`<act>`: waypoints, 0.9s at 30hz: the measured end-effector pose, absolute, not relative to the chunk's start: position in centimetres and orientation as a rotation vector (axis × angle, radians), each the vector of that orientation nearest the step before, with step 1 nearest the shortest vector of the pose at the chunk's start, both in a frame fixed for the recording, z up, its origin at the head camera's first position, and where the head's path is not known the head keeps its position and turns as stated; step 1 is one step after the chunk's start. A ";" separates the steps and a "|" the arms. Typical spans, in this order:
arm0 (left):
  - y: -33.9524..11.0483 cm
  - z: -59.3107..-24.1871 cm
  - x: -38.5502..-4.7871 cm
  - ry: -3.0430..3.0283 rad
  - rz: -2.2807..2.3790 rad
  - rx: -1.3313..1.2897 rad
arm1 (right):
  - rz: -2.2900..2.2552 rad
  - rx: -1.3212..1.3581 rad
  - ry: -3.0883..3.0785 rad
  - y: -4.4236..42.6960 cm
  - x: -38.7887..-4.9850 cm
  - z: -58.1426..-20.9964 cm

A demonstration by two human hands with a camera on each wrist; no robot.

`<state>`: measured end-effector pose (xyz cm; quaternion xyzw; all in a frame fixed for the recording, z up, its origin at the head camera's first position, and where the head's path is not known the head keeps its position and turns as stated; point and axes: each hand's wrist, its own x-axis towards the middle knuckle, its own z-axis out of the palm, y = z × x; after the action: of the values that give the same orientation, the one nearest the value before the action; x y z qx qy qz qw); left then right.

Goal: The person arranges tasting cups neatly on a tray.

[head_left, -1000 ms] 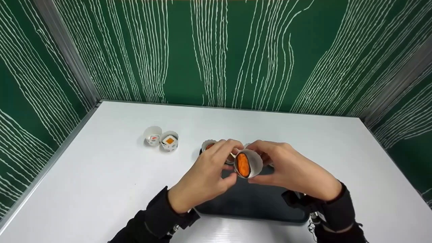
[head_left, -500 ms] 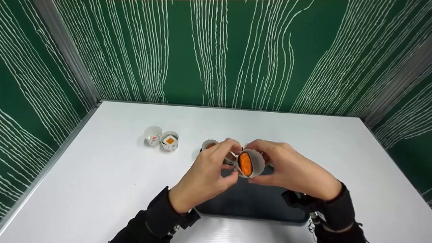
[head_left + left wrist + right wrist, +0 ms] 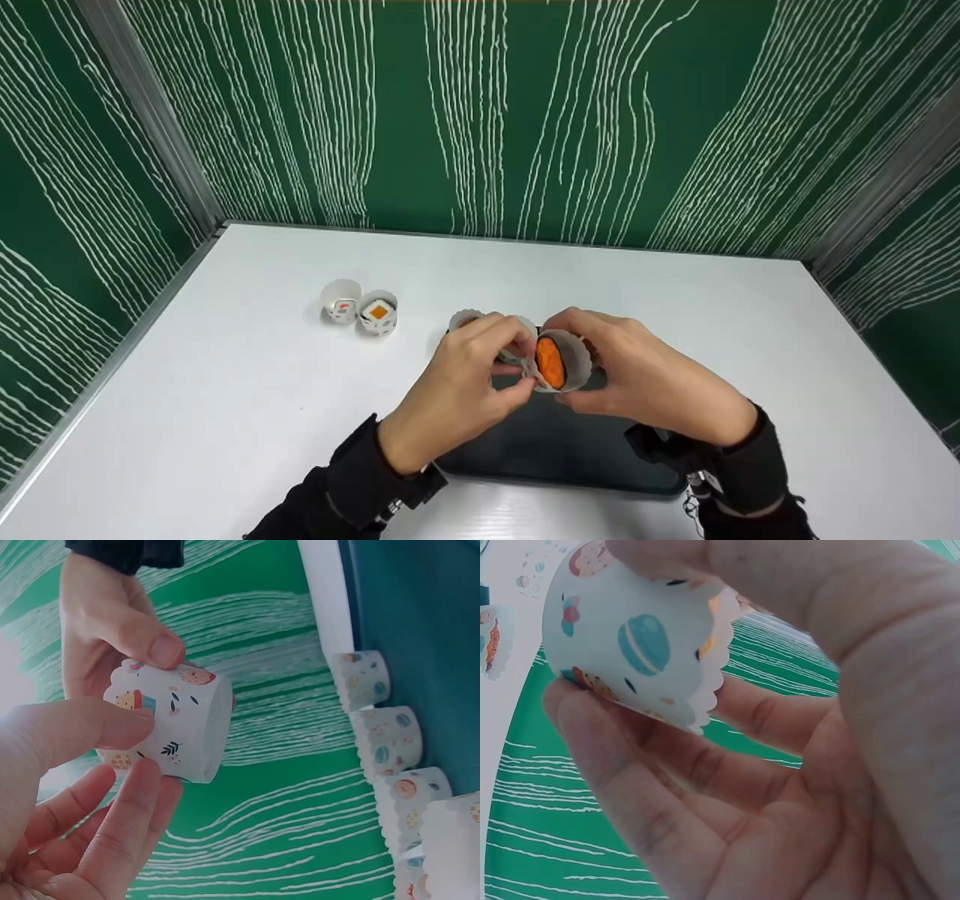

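Observation:
A printed paper baking cup (image 3: 579,360) is held above the tray, its scalloped opening turned toward the head camera. Inside it lies an orange-topped sushi piece (image 3: 551,363) with a dark wrap. My right hand (image 3: 652,375) grips the cup from the right, thumb and fingers around its wall. From the other side, my left hand (image 3: 457,382) pinches the cup's wall between thumb and fingers, as the cup (image 3: 191,720) shows in the left wrist view. In the right wrist view, the cup (image 3: 641,637) sits between thumb and fingertips.
Beneath the hands lies a dark tray (image 3: 562,457) on the white table (image 3: 225,420). Several more printed cups (image 3: 386,739) line the tray's edge, partly hidden by the hands in the head view. Two filled cups (image 3: 377,322) stand together at the back left.
The held cup and its orange sushi piece have shifted slightly right, and my left fingertips have moved right with them. Both hands keep their hold.

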<state>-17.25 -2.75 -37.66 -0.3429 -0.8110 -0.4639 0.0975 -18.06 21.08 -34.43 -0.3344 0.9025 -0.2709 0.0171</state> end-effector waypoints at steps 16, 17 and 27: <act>-2.6 -37.8 -17.0 -2.394 -1.228 -1.022 | -0.821 -1.075 2.788 20.8 -17.9 -34.5; -2.6 -37.8 -17.1 -2.387 -1.232 -1.030 | -0.826 -1.074 2.785 20.8 -17.9 -34.5; -2.7 -37.8 -17.3 -2.413 -1.207 -1.069 | -0.829 -1.064 2.784 21.1 -18.2 -34.6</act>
<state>-17.28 -2.73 -37.79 -0.3657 -0.8255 -0.4129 0.1195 -18.19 21.12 -34.60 -0.3438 0.8997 -0.2678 0.0243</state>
